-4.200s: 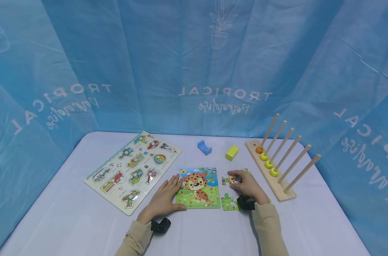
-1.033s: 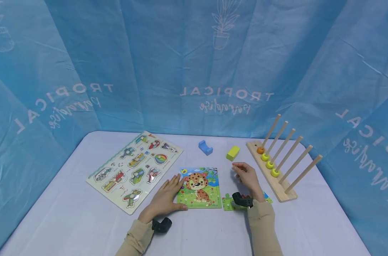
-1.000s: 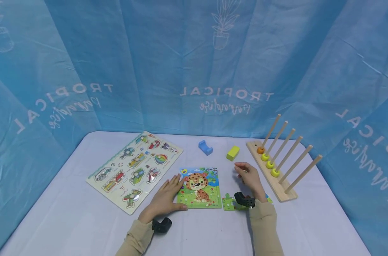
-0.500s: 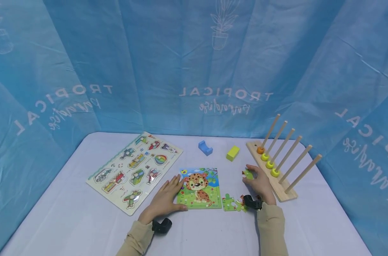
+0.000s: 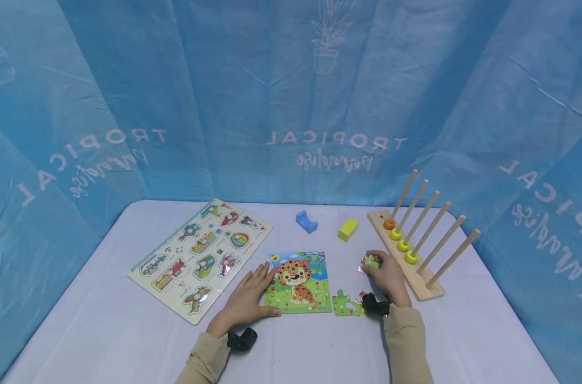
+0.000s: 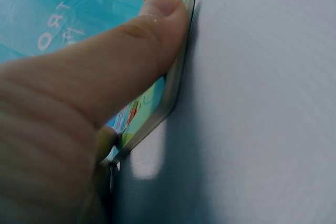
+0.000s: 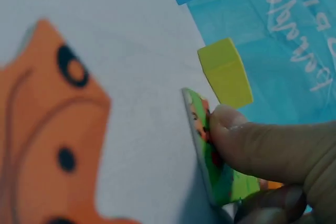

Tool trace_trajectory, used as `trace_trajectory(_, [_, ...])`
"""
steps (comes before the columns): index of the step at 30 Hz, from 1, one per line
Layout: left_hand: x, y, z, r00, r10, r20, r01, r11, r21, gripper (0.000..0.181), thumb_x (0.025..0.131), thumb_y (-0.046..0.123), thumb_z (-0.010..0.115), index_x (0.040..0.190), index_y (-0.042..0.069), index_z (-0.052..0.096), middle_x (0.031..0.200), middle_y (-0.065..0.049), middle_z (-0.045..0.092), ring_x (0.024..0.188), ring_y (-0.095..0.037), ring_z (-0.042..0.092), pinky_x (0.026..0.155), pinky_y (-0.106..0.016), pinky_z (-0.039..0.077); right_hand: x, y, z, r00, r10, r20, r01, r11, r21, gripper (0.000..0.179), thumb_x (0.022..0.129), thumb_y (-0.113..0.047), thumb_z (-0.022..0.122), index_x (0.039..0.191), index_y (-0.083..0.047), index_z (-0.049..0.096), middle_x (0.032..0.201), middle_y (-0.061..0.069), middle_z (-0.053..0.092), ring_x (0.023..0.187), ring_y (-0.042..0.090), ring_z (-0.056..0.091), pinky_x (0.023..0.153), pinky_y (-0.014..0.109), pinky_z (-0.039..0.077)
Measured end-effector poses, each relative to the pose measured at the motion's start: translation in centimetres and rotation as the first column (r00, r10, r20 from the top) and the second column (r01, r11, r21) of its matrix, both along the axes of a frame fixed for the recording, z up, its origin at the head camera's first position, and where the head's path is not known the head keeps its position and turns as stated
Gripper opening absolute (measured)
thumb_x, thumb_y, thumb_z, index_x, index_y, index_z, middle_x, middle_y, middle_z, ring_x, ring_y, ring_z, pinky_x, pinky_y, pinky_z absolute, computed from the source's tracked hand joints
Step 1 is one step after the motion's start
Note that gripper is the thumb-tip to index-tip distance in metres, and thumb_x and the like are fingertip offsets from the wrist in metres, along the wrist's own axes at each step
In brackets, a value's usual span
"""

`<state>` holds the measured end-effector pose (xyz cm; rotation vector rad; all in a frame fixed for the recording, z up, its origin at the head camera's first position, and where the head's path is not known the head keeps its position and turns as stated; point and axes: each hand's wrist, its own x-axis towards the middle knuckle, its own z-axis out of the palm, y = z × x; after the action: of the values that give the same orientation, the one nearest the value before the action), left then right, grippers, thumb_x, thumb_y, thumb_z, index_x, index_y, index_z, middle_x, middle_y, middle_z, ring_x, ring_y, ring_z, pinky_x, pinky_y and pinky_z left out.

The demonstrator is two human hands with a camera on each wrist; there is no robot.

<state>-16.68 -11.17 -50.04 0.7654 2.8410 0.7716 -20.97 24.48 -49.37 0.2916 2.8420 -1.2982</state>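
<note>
My left hand (image 5: 246, 300) rests on the leopard puzzle board (image 5: 295, 282), its fingers along the left side and the thumb at the front left corner. In the left wrist view the thumb (image 6: 152, 35) lies across the board's edge. My right hand (image 5: 388, 274) pinches a mostly green puzzle piece (image 5: 371, 261) between thumb and fingers; in the right wrist view this piece (image 7: 212, 171) is tilted on edge close to the table. Loose puzzle pieces (image 5: 341, 305) lie between board and right wrist, partly hidden by the wrist camera. An orange spotted piece (image 7: 58, 129) shows large in the right wrist view.
An inset puzzle board (image 5: 201, 261) with vehicle pictures lies at the left. Behind the leopard board are a blue curved block (image 5: 307, 222) and a yellow block (image 5: 348, 229). A wooden peg rack (image 5: 406, 256) with orange and yellow beads stands close to the right hand.
Since 4.2 s ago, the right hand has moved right, and the piece then beneath it has left its spot. Over the last half second the pinched green piece has tilted slightly. The left hand stays put.
</note>
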Motion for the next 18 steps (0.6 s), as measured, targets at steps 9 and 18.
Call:
trace_trajectory(9, [0.1,-0.1,0.0,1.000,-0.002,-0.018,0.002,1.000,0.007,0.097,0.074,0.053,0.069,0.145,0.002,0.026,0.152,-0.018,0.015,0.140,-0.032,0.014,0.114,-0.048,0.011,-0.1,-1.3,-0.9,0.997,0.080,-0.001,-0.078,0.968,-0.237,0.027,0.087,-0.021,0.065,0.113,-0.016,0.066,0.078,0.005,0.062,0.047,0.013,0.041,0.040,0.023,0.035])
trace_trajectory(18, [0.0,-0.1,0.1,1.000,-0.007,-0.011,0.007,1.000,0.016,0.097,0.074,0.054,0.068,0.145,0.005,0.025,0.152,-0.017,0.014,0.140,-0.032,0.013,0.114,-0.048,0.010,1.2,-4.3,-0.7,0.947,0.317,-0.041,-0.302,0.845,-0.441,0.034,0.087,-0.026,0.064,0.116,-0.008,0.061,0.082,0.010,0.070,0.038,0.010,0.033,0.035,0.024,0.033])
